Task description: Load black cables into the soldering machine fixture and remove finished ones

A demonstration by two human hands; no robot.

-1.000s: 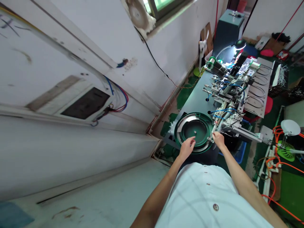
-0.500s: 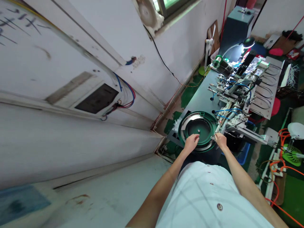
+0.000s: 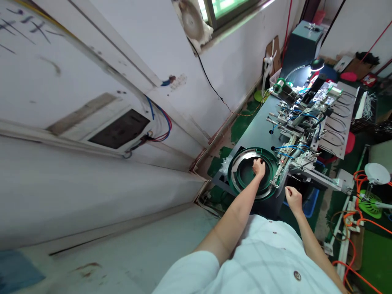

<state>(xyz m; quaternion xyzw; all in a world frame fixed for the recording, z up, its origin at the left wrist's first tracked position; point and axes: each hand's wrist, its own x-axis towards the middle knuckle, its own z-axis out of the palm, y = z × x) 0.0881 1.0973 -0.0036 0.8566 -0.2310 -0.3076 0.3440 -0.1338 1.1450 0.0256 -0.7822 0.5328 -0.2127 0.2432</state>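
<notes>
My left hand (image 3: pixel 259 168) is over the round green feeder bowl (image 3: pixel 234 183), inside its rim, with the fingers curled down. Whatever those fingers hold, if anything, is too small to make out. To the right of the bowl, my right hand (image 3: pixel 294 197) hangs in the air with its fingers curled together; any object in it is hidden. A narrow metal feed track (image 3: pixel 278 173) runs from the bowl's right edge toward the assembly machine (image 3: pixel 303 122), and a grey corrugated hose (image 3: pixel 285 171) lies beside it, close to my right hand.
A grey machine table (image 3: pixel 255 132) carries the bowl and mechanisms. Under it, to the right, sits a blue crate (image 3: pixel 311 204). Orange hoses (image 3: pixel 361 222) and a green fan (image 3: pixel 370 204) stand farther right. A lit desk lamp (image 3: pixel 316 64) is at the back; a white wall (image 3: pixel 171 163) runs along the left.
My left hand has moved forward and right, deeper over the bowl. My right hand has come away from the feed track, back and to the right. The view has shifted slightly.
</notes>
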